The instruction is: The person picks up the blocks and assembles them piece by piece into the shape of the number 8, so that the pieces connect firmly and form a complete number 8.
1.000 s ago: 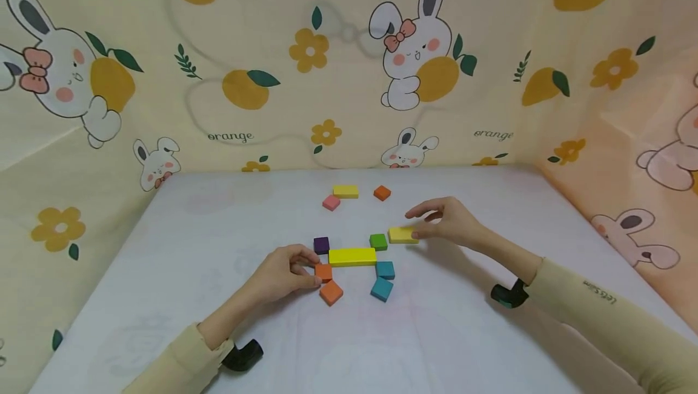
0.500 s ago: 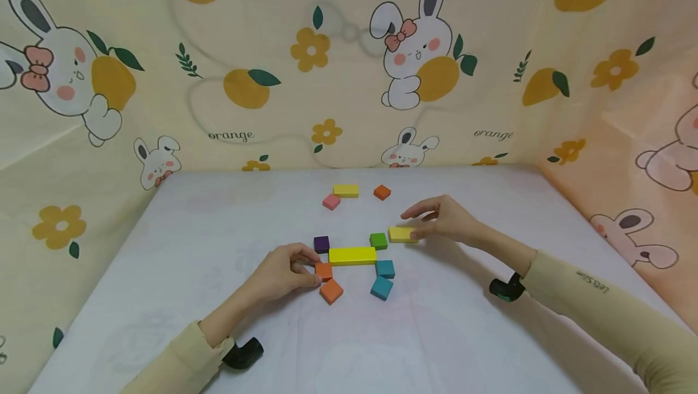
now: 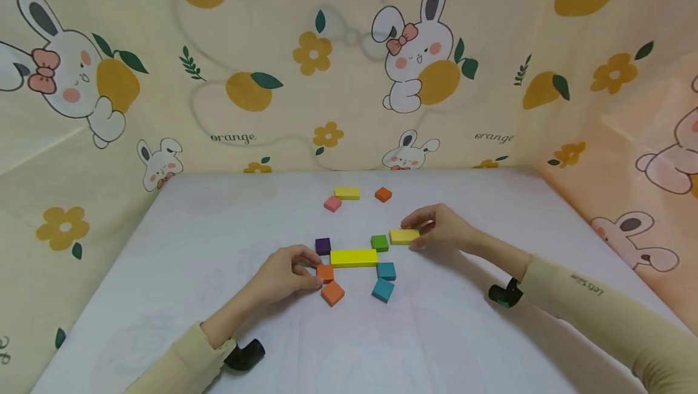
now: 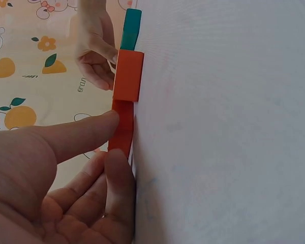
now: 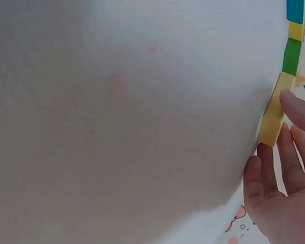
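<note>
Near the middle of the white table my left hand [image 3: 286,270] pinches an orange block [image 3: 325,273] between thumb and fingers; the left wrist view shows the thumb on the block's side [image 4: 123,119]. A second orange block [image 3: 332,293] lies turned at its near corner. My right hand [image 3: 443,228] holds the right end of a pale yellow block [image 3: 403,236], thumb on the near side and fingers around the far end. A green block [image 3: 379,243] sits just left of it. Between the hands lies a long yellow block [image 3: 353,258], with a purple block [image 3: 323,246] at its far left corner.
Two blue blocks [image 3: 386,271] run down from the long block's right end. Farther back lie a yellow block [image 3: 346,193], a pink block [image 3: 332,203] and an orange-red block [image 3: 383,194]. A printed cloth [image 3: 349,97] walls off the table's back and sides.
My right fingers have drawn in around the pale yellow block's end, from a more spread pose above it. The left hand and the blocks stay in place; the head view shifts slightly.
</note>
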Available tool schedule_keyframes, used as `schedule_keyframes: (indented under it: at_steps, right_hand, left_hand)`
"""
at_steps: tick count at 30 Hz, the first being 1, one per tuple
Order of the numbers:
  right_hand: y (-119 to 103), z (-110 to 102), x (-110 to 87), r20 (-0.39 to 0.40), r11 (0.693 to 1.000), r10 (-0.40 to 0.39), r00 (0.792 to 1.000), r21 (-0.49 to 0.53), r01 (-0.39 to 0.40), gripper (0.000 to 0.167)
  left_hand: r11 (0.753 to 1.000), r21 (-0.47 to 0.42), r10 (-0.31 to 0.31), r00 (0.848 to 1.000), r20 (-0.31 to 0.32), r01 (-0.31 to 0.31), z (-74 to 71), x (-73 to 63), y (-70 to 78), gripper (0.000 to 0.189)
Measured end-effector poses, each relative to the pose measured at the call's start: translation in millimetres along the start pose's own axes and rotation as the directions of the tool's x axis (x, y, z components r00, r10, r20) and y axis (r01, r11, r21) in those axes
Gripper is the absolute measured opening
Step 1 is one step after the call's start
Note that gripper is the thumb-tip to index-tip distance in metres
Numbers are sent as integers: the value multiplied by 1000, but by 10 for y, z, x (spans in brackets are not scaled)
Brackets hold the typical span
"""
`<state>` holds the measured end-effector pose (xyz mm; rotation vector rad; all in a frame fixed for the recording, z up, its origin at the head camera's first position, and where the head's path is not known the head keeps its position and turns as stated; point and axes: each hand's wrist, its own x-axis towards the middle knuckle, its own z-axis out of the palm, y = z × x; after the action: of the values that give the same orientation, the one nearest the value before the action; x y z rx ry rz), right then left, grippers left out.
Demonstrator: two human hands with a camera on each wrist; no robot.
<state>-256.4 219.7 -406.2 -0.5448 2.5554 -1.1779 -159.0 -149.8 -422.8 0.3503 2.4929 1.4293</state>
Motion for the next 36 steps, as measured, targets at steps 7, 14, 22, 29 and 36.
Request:
schedule_keyframes:
  at_steps: [7, 14, 22, 29, 36]
  right_hand:
    - [47, 34, 3, 1, 1000, -8, 1000, -13, 8, 46]
    - [48, 44, 9, 2, 1000, -9, 1000, -16, 9, 46]
    - [25, 36, 4, 6, 1000, -7, 1000, -16, 7, 45]
    - [4, 24, 2, -9, 1000, -18, 1000, -25, 18, 45]
    - [8, -4, 14, -21, 999, -27, 999, -38, 26, 45]
  left_hand:
    - [1000, -9, -2, 1000, 8, 2, 16, 11, -26, 35]
    - [1000, -8, -6, 1000, 10, 6, 19, 9, -32, 36]
    - [1000, -3, -17, 1000, 8, 17, 20, 17, -36, 35]
    - [1000, -1, -25, 1000, 11, 25, 13, 18, -21, 35]
    - [1000, -5, -15, 1000, 8, 15, 10, 27, -26, 36]
